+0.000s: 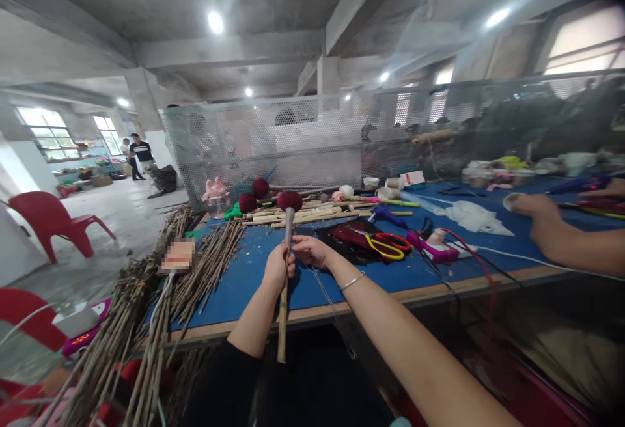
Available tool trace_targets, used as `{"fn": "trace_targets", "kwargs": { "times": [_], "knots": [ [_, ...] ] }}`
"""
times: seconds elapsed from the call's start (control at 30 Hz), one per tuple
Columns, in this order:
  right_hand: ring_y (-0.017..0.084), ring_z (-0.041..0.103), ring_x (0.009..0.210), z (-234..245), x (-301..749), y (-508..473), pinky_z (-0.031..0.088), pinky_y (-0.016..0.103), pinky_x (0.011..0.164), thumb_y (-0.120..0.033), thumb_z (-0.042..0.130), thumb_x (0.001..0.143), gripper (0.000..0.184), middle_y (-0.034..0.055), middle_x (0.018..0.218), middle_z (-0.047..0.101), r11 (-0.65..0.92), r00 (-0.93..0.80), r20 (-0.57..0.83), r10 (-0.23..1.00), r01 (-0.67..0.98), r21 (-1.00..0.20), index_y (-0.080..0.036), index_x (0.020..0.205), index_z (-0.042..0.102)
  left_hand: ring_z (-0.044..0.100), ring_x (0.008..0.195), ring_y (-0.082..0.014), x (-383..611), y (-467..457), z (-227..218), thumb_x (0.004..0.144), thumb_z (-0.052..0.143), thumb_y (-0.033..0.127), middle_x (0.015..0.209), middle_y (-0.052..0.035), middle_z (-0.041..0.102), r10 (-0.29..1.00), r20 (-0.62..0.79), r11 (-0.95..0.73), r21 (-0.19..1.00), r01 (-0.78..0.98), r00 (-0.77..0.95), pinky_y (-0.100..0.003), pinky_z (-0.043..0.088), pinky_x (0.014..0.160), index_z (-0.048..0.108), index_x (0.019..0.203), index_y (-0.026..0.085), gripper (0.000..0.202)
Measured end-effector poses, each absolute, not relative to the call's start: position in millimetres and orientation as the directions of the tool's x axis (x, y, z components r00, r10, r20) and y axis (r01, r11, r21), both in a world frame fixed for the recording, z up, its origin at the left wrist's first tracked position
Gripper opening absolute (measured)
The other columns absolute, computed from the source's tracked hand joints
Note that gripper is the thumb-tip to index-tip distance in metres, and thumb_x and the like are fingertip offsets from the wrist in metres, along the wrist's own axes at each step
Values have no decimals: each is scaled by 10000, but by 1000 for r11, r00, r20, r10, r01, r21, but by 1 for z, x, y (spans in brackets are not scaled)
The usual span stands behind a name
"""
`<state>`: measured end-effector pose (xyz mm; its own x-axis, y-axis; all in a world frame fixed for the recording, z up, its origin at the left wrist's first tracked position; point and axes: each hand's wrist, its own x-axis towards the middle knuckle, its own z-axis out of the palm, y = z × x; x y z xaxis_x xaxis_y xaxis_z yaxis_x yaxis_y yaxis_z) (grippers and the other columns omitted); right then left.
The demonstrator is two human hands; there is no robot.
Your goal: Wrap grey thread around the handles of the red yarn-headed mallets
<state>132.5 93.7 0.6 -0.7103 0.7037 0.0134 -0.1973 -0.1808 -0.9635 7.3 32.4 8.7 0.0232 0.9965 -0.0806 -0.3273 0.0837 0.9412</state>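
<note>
My left hand (277, 269) is closed around the bamboo-coloured shaft of a mallet-like stick (283, 313) held upright over the table's front edge. A dark red round head (290, 201) tops it, with a grey wrapped neck (289, 224) below. The fingers of my right hand (312, 251) are pinched together at the lower end of that neck, touching the stick. Thin thread (326, 290) hangs below my right hand towards my lap; whether its end is between those fingers is hidden. Two more dark red balls (260, 187) lie behind, at the back of the table.
Bundles of thin dry stalks (209, 271) lie to the left. Yellow-handled scissors (385, 246) rest on dark cloth beside a purple power strip (437, 251). A co-worker's arm (561, 235) reaches in from the right. A perforated metal screen (273, 153) stands behind the blue table (332, 284).
</note>
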Motion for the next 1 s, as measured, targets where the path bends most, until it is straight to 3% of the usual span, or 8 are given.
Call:
{"fn": "trace_targets", "kwargs": {
  "times": [0.13,0.2,0.37,0.7,0.8,0.9,1.0],
  "knots": [
    [7,213,324,4,132,92,52,162,348,-206,643,631,387,-79,477,460,-191,-691,5,723,-207,-959,-142,1004,563,423,375,-56,9,29,11,761,480,348,537,45,450,998,-48,59,922,-383,39,-160,324,354,454,759,177,172],
    [5,245,325,5,132,90,48,166,342,-221,652,633,386,-54,533,519,-170,-655,6,755,-205,-964,-136,999,565,419,385,-42,8,28,12,750,517,313,580,40,469,995,-68,95,891,-443,78,-143,312,354,463,793,177,153],
    [4,156,318,4,130,90,25,171,336,-268,685,633,367,-106,425,375,-150,-638,-9,770,-168,-974,-130,951,564,227,314,-10,5,31,13,765,470,258,508,74,357,981,-153,190,848,-494,115,-118,116,308,425,750,178,93],
    [10,149,342,7,129,87,61,145,330,-335,681,652,357,-123,437,276,-141,-670,-21,742,-126,-982,-148,916,532,225,300,-20,7,32,10,759,462,314,463,86,331,980,-196,169,901,-400,-26,-129,110,314,413,705,185,148],
    [30,328,397,5,126,90,191,126,328,-320,664,670,423,-70,571,428,-59,-532,20,846,-130,-990,-185,1029,488,250,304,-24,6,32,10,755,465,315,461,80,346,980,-187,149,917,-369,-69,-132,124,315,458,736,174,143],
    [79,528,650,4,121,91,404,146,465,-311,644,693,510,-2,862,520,86,-293,135,946,-174,-981,-254,1135,397,259,304,-30,5,33,10,749,474,320,452,81,350,976,-181,129,929,-347,-122,-137,134,314,507,812,167,169],
    [112,564,741,3,115,90,472,202,553,-353,598,736,425,18,904,523,77,-332,134,934,-180,-981,-240,1091,393,266,307,-31,4,35,9,746,479,327,446,77,360,971,-174,110,936,-335,-166,-144,143,315,504,780,163,169]
  ]
}}
